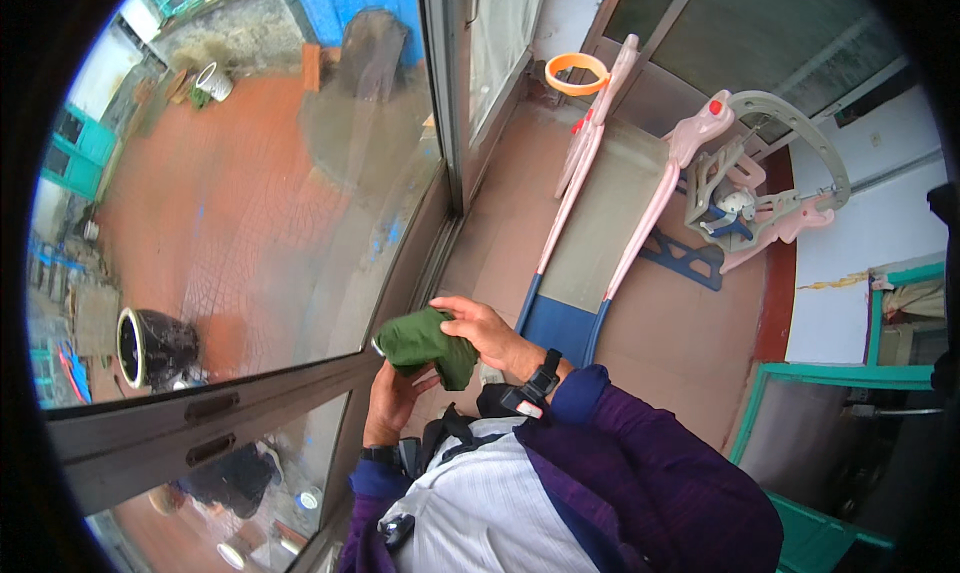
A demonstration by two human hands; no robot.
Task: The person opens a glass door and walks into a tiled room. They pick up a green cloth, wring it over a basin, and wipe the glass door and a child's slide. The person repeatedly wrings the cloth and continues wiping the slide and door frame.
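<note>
A folded green cloth (424,344) is held between my two hands, close to the metal frame of a sliding glass door (360,367). My right hand (487,337) grips its upper right side with thumb and fingers. From below, my left hand (397,400) supports it, with some fingers hidden beneath the fabric. A small white edge shows at the cloth's left end; what it belongs to cannot be told. Both wrists carry dark straps with small devices.
A child's plastic slide (574,310) with an orange hoop (577,74) stands ahead, beside a plastic swing set (739,205). Beyond the glass are a paved yard, a large dark glazed pot (157,348) and another person (232,479) at lower left.
</note>
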